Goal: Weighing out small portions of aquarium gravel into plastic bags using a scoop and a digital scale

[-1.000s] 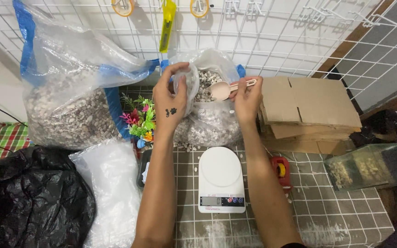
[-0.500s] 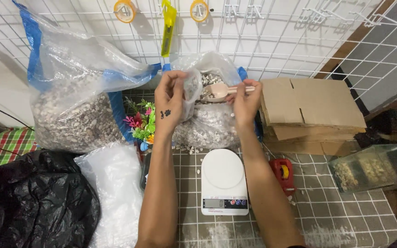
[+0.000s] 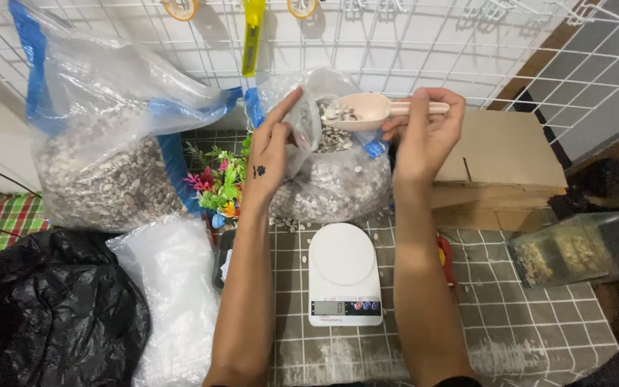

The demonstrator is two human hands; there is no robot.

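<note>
scooping: the person's right hand point(image 3: 424, 132) has lifted a pale plastic scoop point(image 3: 367, 110) out of the clear gravel bag point(image 3: 331, 179), now higher and clearer of the opening than half a second ago.
large bag: far left, a bigger clear bag with blue trim point(image 3: 102, 158), part full of the same pale stones, leans on the white wire grid wall point(image 3: 410, 50).
black sack: near left, a crumpled black plastic bag point(image 3: 44, 322), with a white plastic bag point(image 3: 173, 287) just right of it.
boxes: right of the gravel bag, a stack of flat cardboard boxes point(image 3: 510, 165); further right, a clear packet of tan material point(image 3: 582, 247).
scale: near centre, a white kitchen scale point(image 3: 344, 276) on the tiled mat point(image 3: 539, 337), its plate bare, between the two forearms.
plants: bright plastic plants point(image 3: 216, 183) sit between the two stone bags.
left hand: the left hand point(image 3: 270, 154) pinches the bag's rim and holds the mouth open, forefinger raised.
right hand: closed round the scoop's handle, bowl pointing left.
scoop load: a small heap of pale stones lies in the bowl, above the bag's mouth and well behind the scale.
change: the loaded scoop is out of the stones, so the filling looks done.
</note>
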